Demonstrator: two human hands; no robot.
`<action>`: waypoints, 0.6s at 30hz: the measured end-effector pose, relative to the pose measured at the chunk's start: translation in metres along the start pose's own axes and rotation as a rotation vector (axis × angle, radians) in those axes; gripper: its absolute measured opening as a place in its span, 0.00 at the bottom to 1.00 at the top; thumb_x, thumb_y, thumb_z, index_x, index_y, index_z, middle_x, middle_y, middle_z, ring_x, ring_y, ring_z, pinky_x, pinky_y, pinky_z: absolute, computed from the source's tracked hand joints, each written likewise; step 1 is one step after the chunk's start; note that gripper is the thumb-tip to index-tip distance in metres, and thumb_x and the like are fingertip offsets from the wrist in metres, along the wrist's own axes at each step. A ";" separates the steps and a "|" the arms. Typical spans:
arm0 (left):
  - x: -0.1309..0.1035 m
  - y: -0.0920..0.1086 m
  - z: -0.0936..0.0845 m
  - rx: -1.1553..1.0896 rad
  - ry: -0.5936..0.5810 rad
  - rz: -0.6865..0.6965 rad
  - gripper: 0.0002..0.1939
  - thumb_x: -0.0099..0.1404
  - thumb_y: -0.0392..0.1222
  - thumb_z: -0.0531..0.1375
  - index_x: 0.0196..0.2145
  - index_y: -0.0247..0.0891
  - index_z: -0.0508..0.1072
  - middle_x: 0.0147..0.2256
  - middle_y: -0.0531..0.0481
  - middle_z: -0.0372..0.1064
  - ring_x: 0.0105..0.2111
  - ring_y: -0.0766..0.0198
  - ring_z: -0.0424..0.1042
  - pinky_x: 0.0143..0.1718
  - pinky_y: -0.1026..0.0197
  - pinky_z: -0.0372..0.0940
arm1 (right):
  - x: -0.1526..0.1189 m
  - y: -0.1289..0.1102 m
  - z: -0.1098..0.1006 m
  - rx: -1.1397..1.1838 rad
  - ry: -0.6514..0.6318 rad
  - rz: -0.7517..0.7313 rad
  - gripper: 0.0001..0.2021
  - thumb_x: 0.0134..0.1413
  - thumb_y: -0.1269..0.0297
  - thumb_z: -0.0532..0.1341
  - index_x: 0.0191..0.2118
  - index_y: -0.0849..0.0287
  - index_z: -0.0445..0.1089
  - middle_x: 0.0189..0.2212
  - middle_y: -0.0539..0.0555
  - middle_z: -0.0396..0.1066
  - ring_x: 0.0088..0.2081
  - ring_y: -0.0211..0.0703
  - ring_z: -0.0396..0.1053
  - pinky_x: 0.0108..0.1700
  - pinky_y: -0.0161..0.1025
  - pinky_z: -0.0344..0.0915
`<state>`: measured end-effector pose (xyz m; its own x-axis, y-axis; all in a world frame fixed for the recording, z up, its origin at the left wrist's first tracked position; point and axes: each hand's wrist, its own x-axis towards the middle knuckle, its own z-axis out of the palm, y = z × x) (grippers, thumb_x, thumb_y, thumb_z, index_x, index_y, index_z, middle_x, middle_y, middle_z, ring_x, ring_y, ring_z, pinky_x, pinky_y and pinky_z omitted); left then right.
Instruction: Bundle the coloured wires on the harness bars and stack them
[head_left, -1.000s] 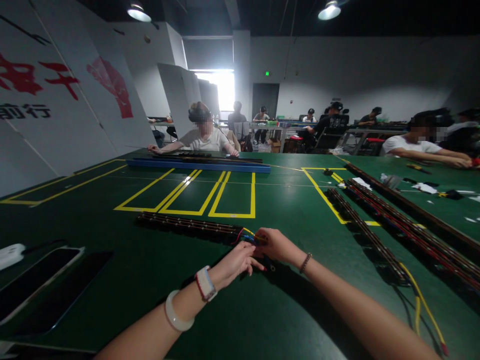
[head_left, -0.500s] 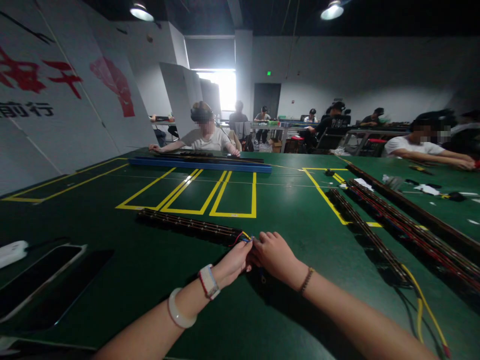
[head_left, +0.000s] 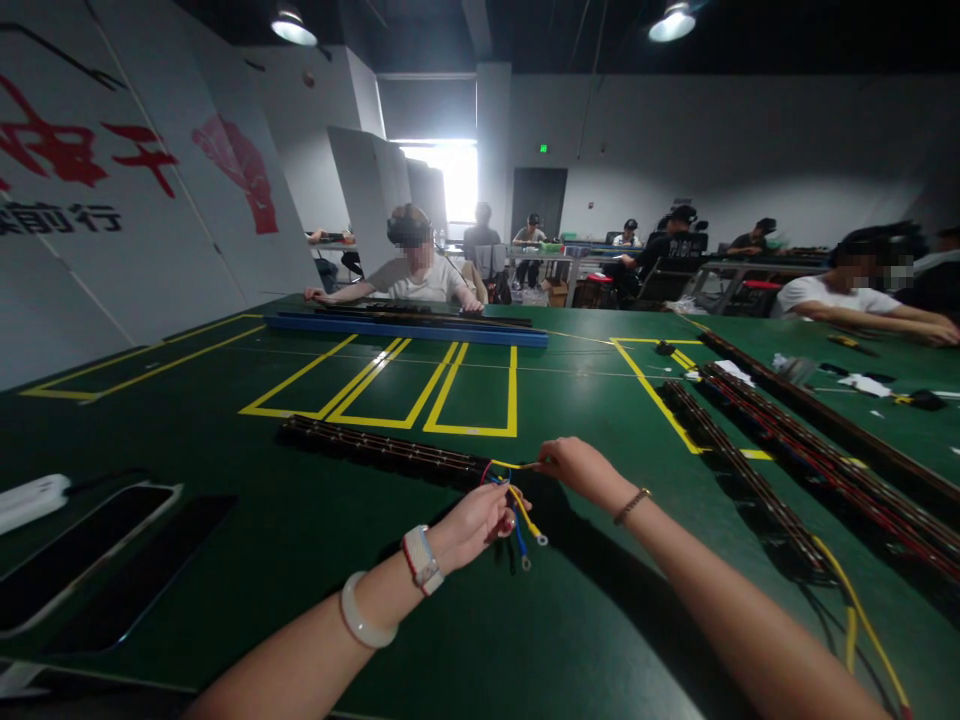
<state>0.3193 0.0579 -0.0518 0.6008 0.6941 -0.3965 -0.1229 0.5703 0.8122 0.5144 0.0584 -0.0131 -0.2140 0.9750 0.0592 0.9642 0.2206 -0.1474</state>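
A long dark strip assembly [head_left: 382, 441] lies across the green table, with coloured wires coming out of its right end. My left hand [head_left: 480, 520] pinches the bundle of wires close to that end. Below its fingers hang a yellow wire [head_left: 527, 512] and a blue wire [head_left: 519, 536], both tipped with ring terminals. My right hand [head_left: 581, 470] is closed on a separate yellow wire [head_left: 514, 466], held out to the right of the bundle. What lies inside the left fingers is partly hidden.
Several long wired strips [head_left: 810, 460] lie on the right, one with a yellow cable [head_left: 862, 610]. Dark phone-like slabs [head_left: 90, 560] and a white device [head_left: 34, 500] lie at left. A blue channel [head_left: 405, 330] crosses the far side, before a seated person [head_left: 420, 275].
My right hand has moved away from the left, to the right and slightly up, drawing a yellow wire out. The ringed yellow and blue wires now show below my left hand.
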 end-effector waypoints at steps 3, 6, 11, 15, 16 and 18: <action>0.000 0.002 -0.002 -0.031 -0.046 -0.006 0.10 0.68 0.42 0.49 0.33 0.33 0.63 0.27 0.51 0.64 0.19 0.76 0.57 0.20 0.70 0.47 | 0.017 0.010 0.005 -0.180 0.054 0.023 0.14 0.58 0.55 0.58 0.33 0.60 0.74 0.30 0.59 0.74 0.32 0.44 0.71 0.32 0.35 0.58; 0.001 0.002 -0.005 -0.006 -0.062 -0.004 0.09 0.68 0.43 0.50 0.33 0.35 0.62 0.25 0.54 0.61 0.17 0.77 0.54 0.19 0.70 0.45 | 0.035 0.016 0.009 -0.224 0.061 0.006 0.16 0.58 0.53 0.58 0.32 0.61 0.73 0.29 0.59 0.73 0.31 0.45 0.71 0.33 0.35 0.58; 0.005 0.005 -0.009 0.024 -0.100 -0.060 0.10 0.69 0.43 0.48 0.32 0.35 0.61 0.23 0.56 0.59 0.16 0.77 0.52 0.18 0.70 0.43 | 0.057 0.018 0.017 -0.220 0.075 0.016 0.16 0.57 0.52 0.58 0.33 0.61 0.73 0.28 0.58 0.73 0.31 0.44 0.71 0.33 0.35 0.57; 0.007 0.003 -0.009 -0.032 -0.056 -0.018 0.10 0.69 0.40 0.48 0.34 0.32 0.64 0.27 0.51 0.65 0.19 0.76 0.57 0.20 0.70 0.48 | 0.055 0.016 0.025 -0.224 0.086 0.010 0.18 0.58 0.51 0.57 0.33 0.62 0.73 0.30 0.59 0.73 0.34 0.44 0.70 0.36 0.36 0.57; 0.008 0.002 -0.008 -0.051 -0.044 -0.007 0.10 0.69 0.40 0.48 0.34 0.32 0.64 0.29 0.49 0.66 0.20 0.76 0.59 0.21 0.70 0.50 | 0.052 0.016 0.027 -0.228 0.091 0.000 0.18 0.58 0.51 0.57 0.33 0.62 0.73 0.31 0.59 0.73 0.35 0.44 0.69 0.38 0.36 0.57; 0.008 0.000 -0.008 -0.071 -0.030 0.005 0.08 0.69 0.39 0.50 0.34 0.33 0.63 0.31 0.47 0.69 0.23 0.74 0.63 0.23 0.70 0.54 | 0.043 0.017 0.028 -0.238 0.117 -0.039 0.17 0.58 0.51 0.57 0.34 0.61 0.73 0.32 0.58 0.72 0.38 0.45 0.68 0.41 0.37 0.57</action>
<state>0.3180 0.0672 -0.0581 0.6232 0.6841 -0.3790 -0.1812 0.5977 0.7810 0.5171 0.1048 -0.0408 -0.2454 0.9534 0.1757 0.9682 0.2321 0.0929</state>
